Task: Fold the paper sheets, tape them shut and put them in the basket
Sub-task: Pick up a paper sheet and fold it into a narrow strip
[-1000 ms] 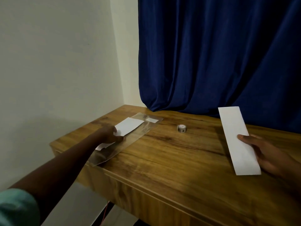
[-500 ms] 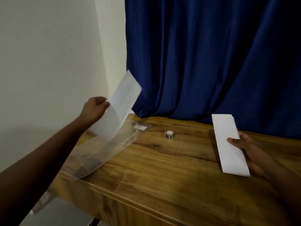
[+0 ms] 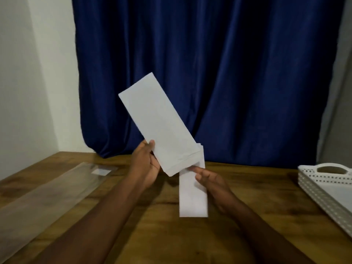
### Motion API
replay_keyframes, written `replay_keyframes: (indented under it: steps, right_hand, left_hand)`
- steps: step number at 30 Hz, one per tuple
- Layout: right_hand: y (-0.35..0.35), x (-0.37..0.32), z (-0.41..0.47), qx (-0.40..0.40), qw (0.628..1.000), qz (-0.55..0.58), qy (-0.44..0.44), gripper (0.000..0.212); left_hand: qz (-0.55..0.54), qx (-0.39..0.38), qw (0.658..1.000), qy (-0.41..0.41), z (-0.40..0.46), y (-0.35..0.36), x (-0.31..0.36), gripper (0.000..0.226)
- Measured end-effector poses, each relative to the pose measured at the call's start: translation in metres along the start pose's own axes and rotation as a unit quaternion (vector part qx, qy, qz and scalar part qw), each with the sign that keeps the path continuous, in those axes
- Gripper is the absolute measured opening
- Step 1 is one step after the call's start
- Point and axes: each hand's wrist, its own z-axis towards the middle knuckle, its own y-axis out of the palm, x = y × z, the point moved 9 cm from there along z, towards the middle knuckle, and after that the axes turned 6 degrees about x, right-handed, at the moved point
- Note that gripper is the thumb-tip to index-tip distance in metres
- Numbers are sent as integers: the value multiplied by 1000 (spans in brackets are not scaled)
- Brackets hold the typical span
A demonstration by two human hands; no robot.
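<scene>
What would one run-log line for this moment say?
left hand: holds raised folded paper | right hand: holds second paper | basket: right, no paper seen inside

White basket (image 3: 312,184): cut off by the right edge, only its far-left corner and one handle in view; clear plastic sleeve (image 3: 47,195): near end cut off by the left edge; lower folded sheet (image 3: 192,199): far end hidden behind the raised folded sheet (image 3: 158,122); right hand (image 3: 211,182): fingertips motion-blurred, grip unclear; both forearms run off the near edge.
</scene>
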Motion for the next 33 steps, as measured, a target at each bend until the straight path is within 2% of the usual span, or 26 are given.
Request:
replay_keyframes:
  steps: [2,6,9,17,25,33]
  right_hand:
    - [-4,-3,3,34,999,16,-11,57]
    - [-38,-6,11,155,988,16,-18,29]
    - [-50,-1,15,192,981,18,-15,17]
    - [-53,-1,15,218,973,-62,-39,11]
    - [-48,-1,8,205,976,-62,-25,8]
    - [-46,-12,4,221,970,-87,-50,14]
  left_hand:
    - [-26,-16,999,-40,3,9,-30,23]
    - [-58,-45,992,-104,3,20,-75,28]
    - [-69,-39,987,-136,7,11,-95,33]
    - [-57,-23,979,-197,2,-7,-115,36]
    - [-88,-27,977,-192,-1,-7,-107,31]
    - [-22,-50,986,-160,-1,-1,-106,35]
